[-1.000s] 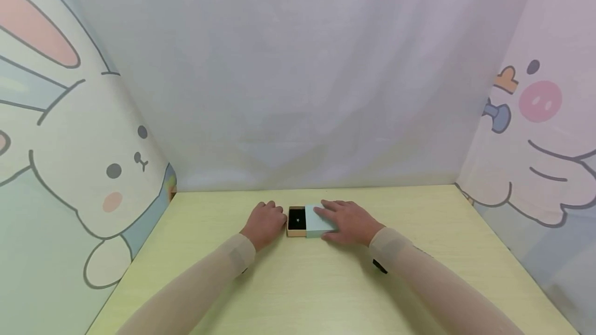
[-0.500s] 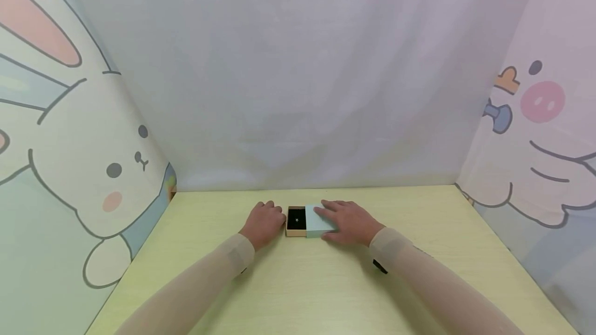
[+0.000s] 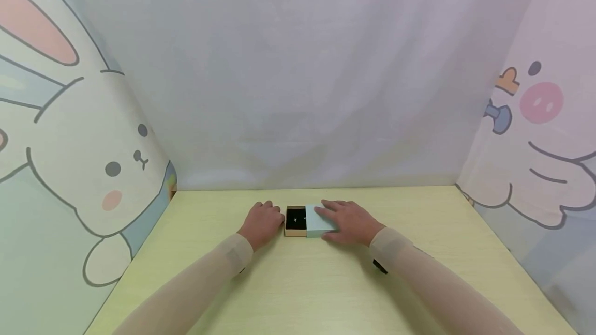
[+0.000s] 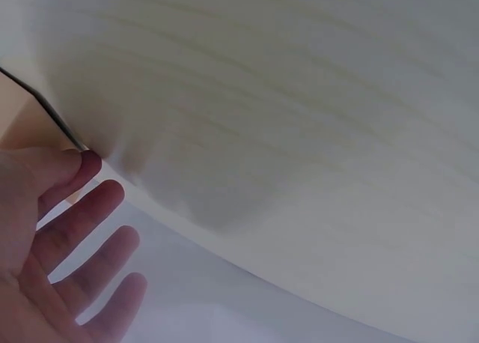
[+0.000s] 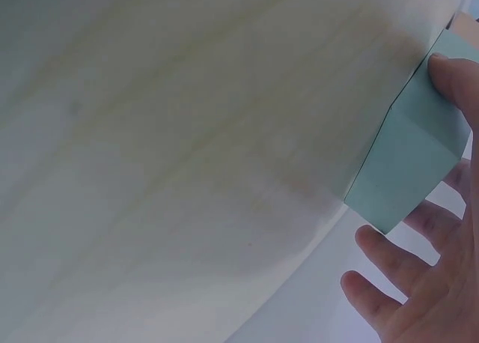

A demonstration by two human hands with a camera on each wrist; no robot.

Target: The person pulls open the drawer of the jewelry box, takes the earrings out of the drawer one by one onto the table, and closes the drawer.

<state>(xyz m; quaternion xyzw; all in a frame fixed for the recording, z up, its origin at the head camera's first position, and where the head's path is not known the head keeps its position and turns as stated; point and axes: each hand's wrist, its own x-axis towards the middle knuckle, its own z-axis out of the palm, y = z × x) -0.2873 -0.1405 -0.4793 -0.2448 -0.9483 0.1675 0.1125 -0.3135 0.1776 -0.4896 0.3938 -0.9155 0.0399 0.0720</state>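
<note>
Near the far edge of the tabletop point(image 3: 302, 283), the left hand point(image 3: 262, 222) pinched the tray point(image 3: 295, 233), the right hand point(image 3: 349, 223) gripped its sleeve point(image 3: 318, 233); one hard tug might have spilled that star point(image 3: 295, 219)!

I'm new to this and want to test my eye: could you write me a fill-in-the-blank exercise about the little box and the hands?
1. The tan tray juts from the pale teal sleeve toward the person's ____ side.
2. The right hand holds the ____, not the tray.
3. The left hand touches the ____, not the sleeve.
4. The insert inside the tray is coloured ____.

Missing words: left; sleeve; tray; black.
</note>
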